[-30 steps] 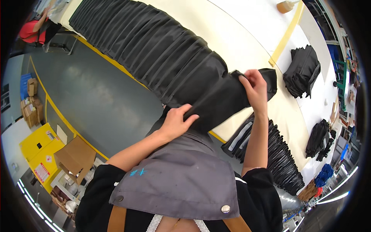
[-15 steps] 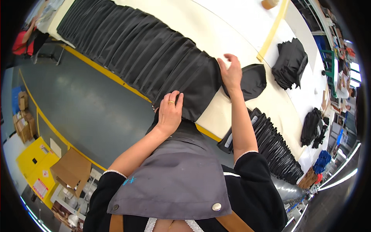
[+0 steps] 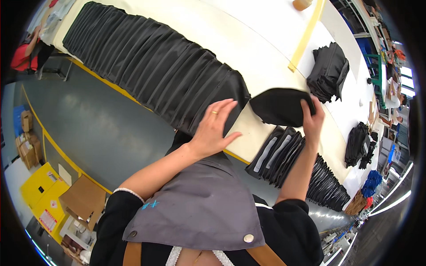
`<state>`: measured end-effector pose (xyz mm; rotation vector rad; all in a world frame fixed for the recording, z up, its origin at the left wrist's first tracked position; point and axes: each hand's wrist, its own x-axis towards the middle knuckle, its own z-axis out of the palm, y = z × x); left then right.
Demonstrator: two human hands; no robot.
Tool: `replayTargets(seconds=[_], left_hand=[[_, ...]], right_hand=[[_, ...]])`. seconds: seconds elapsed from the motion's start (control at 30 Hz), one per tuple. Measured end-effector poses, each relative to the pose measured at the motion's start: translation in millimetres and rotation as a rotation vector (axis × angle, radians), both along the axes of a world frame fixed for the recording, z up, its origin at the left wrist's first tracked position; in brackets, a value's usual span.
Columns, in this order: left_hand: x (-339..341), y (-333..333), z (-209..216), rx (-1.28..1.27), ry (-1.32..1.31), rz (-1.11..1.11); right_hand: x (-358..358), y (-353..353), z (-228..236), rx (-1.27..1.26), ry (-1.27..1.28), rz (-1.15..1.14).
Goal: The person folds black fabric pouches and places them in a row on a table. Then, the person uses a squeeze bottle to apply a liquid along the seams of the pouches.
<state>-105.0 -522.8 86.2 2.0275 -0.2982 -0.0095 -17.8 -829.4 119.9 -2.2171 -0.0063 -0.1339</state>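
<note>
Two bare hands work at the near edge of a long cream table (image 3: 266,53); nearest of all hangs the person's grey apron bib (image 3: 199,208) over a black top; the left hand (image 3: 213,126), a ring on one finger, is spread flat with fingers apart, resting on the near end of a long overlapping row of black fabric pieces (image 3: 151,62) that runs away to the far left along the table's edge; just right of it, the right hand (image 3: 313,119) has its fingers curled over the right edge of a single folded black fabric piece (image 3: 277,106), gripping it where it lies on the table just beside the row's end; nearer and to the right, black pieces with grey strips (image 3: 277,153) overlap in a second row along the table's edge; farther right sits a stack of black pieces (image 3: 328,71); a yellow strip (image 3: 306,37) lies across the far table; on the grey floor to the left stand cardboard boxes (image 3: 82,201).
</note>
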Motion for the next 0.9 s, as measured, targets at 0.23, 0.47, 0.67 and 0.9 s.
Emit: replayTargets(seconds=[0.23, 0.47, 0.67, 0.9], left_hand=[[2.4, -22.2, 21.7, -0.101, -0.061, -0.193], [-44.0, 11.5, -3.2, -0.13, 0.521, -0.095], [-63.5, 26.5, -29.1, -0.014, 0.303, 0.175], [-55.7, 25.9, -44.8, 0.578, -0.063, 0.045]], right_hand=[[-58.6, 57.1, 92.5, 0.156, 0.35, 0.369], [-19.6, 76.0, 2.0, 0.239, 0.245, 0.02], [11.8, 112.8, -85.2, -0.014, 0.079, 0.03], [23.8, 131.7, -118.4, -0.177, 0.068, 0.007]])
